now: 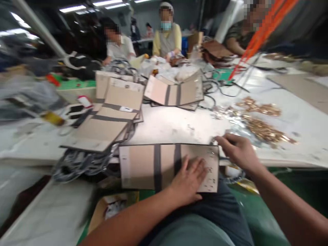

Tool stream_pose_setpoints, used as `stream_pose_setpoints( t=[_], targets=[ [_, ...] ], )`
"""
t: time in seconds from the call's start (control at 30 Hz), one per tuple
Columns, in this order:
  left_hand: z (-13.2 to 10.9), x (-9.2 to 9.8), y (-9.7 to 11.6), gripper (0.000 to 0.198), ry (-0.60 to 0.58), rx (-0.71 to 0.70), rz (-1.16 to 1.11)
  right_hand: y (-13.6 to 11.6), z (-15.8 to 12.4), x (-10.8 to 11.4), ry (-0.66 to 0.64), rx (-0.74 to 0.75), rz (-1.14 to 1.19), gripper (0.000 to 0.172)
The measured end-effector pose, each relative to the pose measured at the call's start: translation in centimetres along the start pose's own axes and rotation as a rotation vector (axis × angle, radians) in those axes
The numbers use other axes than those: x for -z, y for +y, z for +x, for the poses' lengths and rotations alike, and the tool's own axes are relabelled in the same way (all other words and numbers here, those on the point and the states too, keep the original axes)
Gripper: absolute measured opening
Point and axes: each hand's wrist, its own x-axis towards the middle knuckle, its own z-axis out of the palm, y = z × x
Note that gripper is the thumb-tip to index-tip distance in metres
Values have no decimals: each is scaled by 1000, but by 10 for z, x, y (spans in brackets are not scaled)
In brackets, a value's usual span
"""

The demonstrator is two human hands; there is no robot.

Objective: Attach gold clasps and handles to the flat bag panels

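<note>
A beige board panel [140, 167] with two dark grey strips across it and dark edging lies over my lap at the table's front edge. My left hand [188, 181] rests flat on its right half, fingers spread. Just beyond the panel's top right corner, my right hand [238, 150] is closed in a pinch. A tiny dark, shiny bit shows at its fingertips, too small and blurred to name. To the right of that hand lie a heap of gold-coloured metal pieces [266, 128] and some silver-coloured pieces [227, 112] on clear plastic.
Similar panels are stacked on the left [112, 109], with grey cords [82, 164] hanging beneath, and at the back [173, 94]. Orange straps [256, 37] hang at upper right. Several co-workers sit across the white table [164, 123]. An open carton [98, 212] stands below.
</note>
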Motion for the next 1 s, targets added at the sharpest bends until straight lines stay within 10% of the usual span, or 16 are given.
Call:
stream_pose_setpoints(
  t=[0.23,0.57,1.0],
  targets=[
    [14,-24,-8,111,36,-26,-88,47,-14,16,-134,-162,-435,22],
    [11,-36,17,102,-7,-40,-91,53,0,14,-207,-226,-671,31],
    [20,2,-9,101,-14,47,-344,48,36,8,-226,-206,-690,29]
  ],
)
